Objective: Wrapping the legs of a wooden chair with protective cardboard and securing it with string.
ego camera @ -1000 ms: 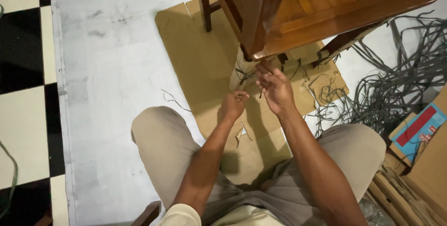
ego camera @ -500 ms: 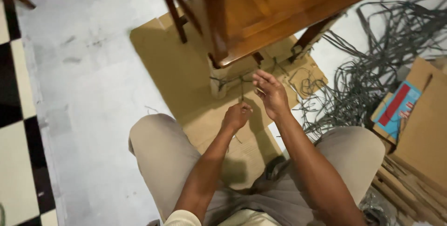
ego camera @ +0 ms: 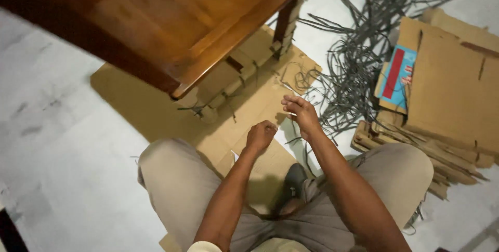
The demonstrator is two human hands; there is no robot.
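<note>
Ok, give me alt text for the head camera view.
A seated person's left hand is clenched in a fist and right hand is half curled above flattened cardboard on the floor, below a wooden chair. Grey straps and stacked cardboard lie to the right.

Khaki trousers, pale rolled sleeve, bare forearms.
</note>
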